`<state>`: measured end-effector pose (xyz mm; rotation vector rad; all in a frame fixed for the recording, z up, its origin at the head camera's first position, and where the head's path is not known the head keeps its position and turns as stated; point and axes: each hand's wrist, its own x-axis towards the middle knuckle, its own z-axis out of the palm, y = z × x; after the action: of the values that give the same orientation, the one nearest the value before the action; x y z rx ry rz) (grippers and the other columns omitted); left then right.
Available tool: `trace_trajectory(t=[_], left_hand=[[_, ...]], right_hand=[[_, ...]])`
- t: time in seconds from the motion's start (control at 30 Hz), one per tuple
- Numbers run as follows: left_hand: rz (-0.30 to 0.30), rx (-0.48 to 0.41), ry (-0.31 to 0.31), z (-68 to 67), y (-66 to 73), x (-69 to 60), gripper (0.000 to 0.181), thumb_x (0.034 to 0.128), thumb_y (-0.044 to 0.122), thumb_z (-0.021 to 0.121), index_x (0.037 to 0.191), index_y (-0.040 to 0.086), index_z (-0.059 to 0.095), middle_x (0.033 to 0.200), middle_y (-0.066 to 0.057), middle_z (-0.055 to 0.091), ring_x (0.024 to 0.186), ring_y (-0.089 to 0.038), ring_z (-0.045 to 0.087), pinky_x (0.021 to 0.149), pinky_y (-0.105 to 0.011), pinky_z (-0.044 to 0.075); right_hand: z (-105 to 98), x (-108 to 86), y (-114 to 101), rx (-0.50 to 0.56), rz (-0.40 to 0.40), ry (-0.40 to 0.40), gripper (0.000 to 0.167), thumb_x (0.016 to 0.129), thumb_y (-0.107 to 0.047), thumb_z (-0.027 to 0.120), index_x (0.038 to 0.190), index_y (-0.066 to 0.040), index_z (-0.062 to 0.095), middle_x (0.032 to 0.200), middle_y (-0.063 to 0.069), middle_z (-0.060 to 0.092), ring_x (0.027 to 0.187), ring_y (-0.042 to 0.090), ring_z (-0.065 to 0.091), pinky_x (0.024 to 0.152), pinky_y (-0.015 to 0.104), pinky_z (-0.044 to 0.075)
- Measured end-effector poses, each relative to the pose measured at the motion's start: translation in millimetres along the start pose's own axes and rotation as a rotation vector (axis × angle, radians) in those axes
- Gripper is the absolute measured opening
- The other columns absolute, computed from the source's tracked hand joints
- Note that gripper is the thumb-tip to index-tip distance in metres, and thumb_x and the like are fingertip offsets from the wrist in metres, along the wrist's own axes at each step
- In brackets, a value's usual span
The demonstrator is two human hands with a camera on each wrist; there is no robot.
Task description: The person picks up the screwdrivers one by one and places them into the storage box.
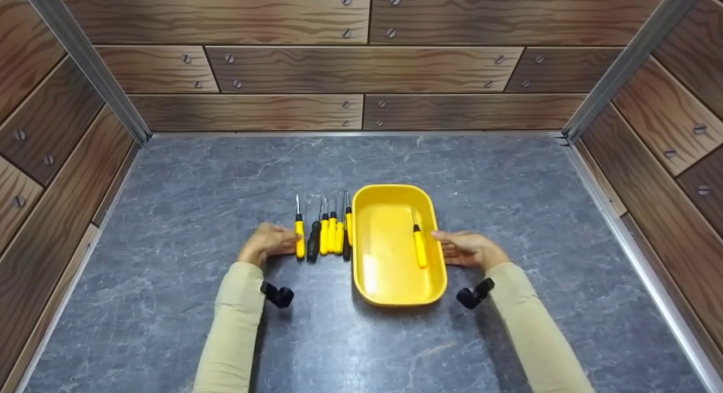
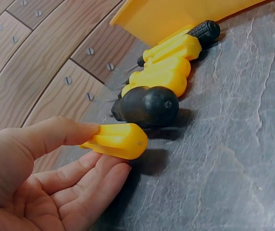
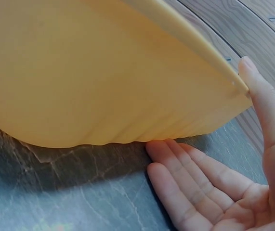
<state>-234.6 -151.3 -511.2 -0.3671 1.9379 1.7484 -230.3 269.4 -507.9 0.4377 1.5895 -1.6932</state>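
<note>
My left hand (image 1: pixel 271 240) pinches the yellow handle of a screwdriver (image 2: pixel 120 140) between thumb and fingers, at the left end of a row of screwdrivers. Beside it lies a black-handled screwdriver (image 1: pixel 314 241), followed by several with yellow handles (image 1: pixel 332 235) and another black handle (image 2: pixel 204 32). A yellow plastic bin (image 1: pixel 390 294) stands right of the row, with one yellow screwdriver (image 1: pixel 419 247) lying inside near its right wall. My right hand (image 1: pixel 466 249) holds the bin's right side, thumb at the rim and fingertips against the lower edge in the right wrist view.
The grey marbled tabletop (image 1: pixel 361 348) lies under everything. Wood-patterned panels (image 1: pixel 361 68) rise at the back and both sides, with metal strips (image 1: pixel 638 252) along the edges. A black wrist camera (image 1: pixel 277 295) sits on each sleeve.
</note>
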Motion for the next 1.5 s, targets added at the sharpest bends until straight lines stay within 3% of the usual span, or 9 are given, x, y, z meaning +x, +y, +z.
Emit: trace_trajectory(t=[0.47, 0.83, 1.07, 1.23, 1.3, 1.5], left_hand=[[0.045, 0.011, -0.011, 10.6, 8.3, -10.5, 0.04, 0.0885, 0.002, 0.062, 0.122, -0.018, 0.054, 0.068, 0.002, 0.067, 0.067, -0.006, 0.066, 0.074, -0.024, 0.063], [0.086, 0.034, -0.012, 11.4, 12.9, -16.1, 0.038, 0.0909, 0.003, 0.059, 0.121, -0.019, 0.054, 0.073, 0.001, 0.069, 0.067, -0.005, 0.066, 0.076, -0.024, 0.063], [0.128, 0.066, -0.012, 10.6, 13.8, -19.0, 0.038, 0.0902, 0.002, 0.059, 0.12, -0.021, 0.054, 0.08, -0.004, 0.071, 0.07, -0.006, 0.067, 0.08, -0.028, 0.064], [0.126, 0.071, -0.004, 10.7, 16.0, -23.4, 0.036, 0.0911, 0.002, 0.059, 0.12, -0.02, 0.055, 0.077, 0.0, 0.069, 0.069, -0.005, 0.066, 0.083, -0.03, 0.063], [0.13, 0.077, -0.001, 10.6, 16.9, -25.5, 0.036, 0.0914, 0.002, 0.059, 0.119, -0.019, 0.055, 0.08, -0.003, 0.07, 0.07, -0.006, 0.066, 0.086, -0.034, 0.063], [0.144, 0.102, 0.007, 10.2, 19.4, -33.2, 0.034, 0.0927, 0.003, 0.058, 0.12, -0.018, 0.055, 0.106, -0.024, 0.07, 0.074, -0.008, 0.067, 0.094, -0.041, 0.059]], right_hand=[[1, 0.0, 6, -0.027, -0.037, 0.028, 0.046, 0.092, -0.035, 0.064, 0.121, -0.001, 0.051, 0.088, -0.001, 0.071, 0.085, 0.009, 0.068, 0.082, 0.021, 0.06], [12, -5.9, 11, -0.066, -0.121, 0.142, 0.063, 0.091, -0.035, 0.065, 0.135, 0.007, 0.047, 0.086, -0.005, 0.073, 0.082, 0.007, 0.07, 0.082, 0.023, 0.062], [25, -14.1, 15, -0.163, -0.279, 0.191, 0.062, 0.097, -0.035, 0.057, 0.132, 0.015, 0.046, 0.087, -0.006, 0.072, 0.08, 0.003, 0.068, 0.078, 0.019, 0.061], [34, -16.0, 19, -0.187, -0.363, 0.286, 0.058, 0.098, -0.033, 0.055, 0.126, 0.018, 0.051, 0.083, -0.004, 0.071, 0.076, 0.003, 0.068, 0.073, 0.017, 0.061], [35, -14.6, 21, -0.164, -0.372, 0.318, 0.058, 0.097, -0.033, 0.056, 0.126, 0.017, 0.052, 0.082, -0.004, 0.071, 0.075, 0.003, 0.068, 0.072, 0.017, 0.061], [32, -4.4, 34, -0.058, -0.406, 0.405, 0.057, 0.094, -0.035, 0.061, 0.128, 0.01, 0.054, 0.086, -0.007, 0.07, 0.076, 0.0, 0.068, 0.074, 0.015, 0.06]])
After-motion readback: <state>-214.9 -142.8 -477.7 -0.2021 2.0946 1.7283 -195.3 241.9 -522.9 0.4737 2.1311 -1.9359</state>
